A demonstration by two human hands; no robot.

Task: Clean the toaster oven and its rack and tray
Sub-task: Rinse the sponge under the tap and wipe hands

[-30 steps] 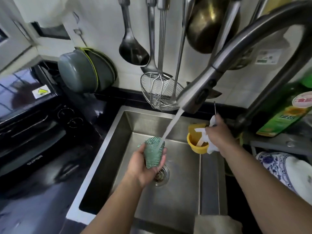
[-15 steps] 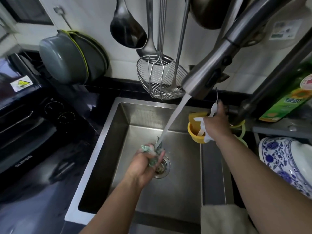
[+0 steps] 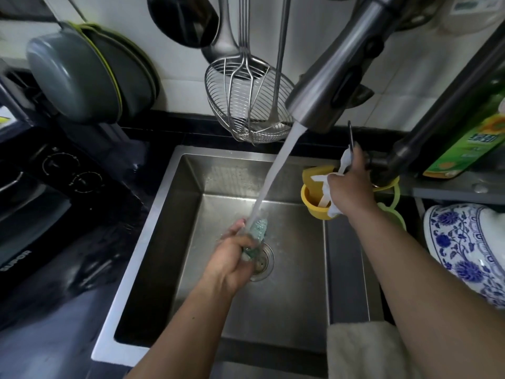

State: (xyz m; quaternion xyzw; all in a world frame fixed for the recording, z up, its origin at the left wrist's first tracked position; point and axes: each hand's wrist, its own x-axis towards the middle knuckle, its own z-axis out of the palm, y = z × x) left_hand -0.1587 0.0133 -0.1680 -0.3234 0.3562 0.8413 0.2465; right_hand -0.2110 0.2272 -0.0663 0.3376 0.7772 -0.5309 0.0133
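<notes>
Toaster oven, rack and tray are out of our view; we are wetting the cloth. Over the sink [image 3: 153, 242], our left hand [image 3: 232, 258] squeezes a teal scrubbing cloth [image 3: 257, 231] under running water. Our right hand [image 3: 352, 187] pinches a white wipe [image 3: 328, 187], apparently working the faucet lever. Next we shut off the water and wring.

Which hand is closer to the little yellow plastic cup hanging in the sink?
The right hand: it is right beside the yellow plastic cup, holding white paper. The left hand is further off, squeezing a green cloth above the drain.
</notes>
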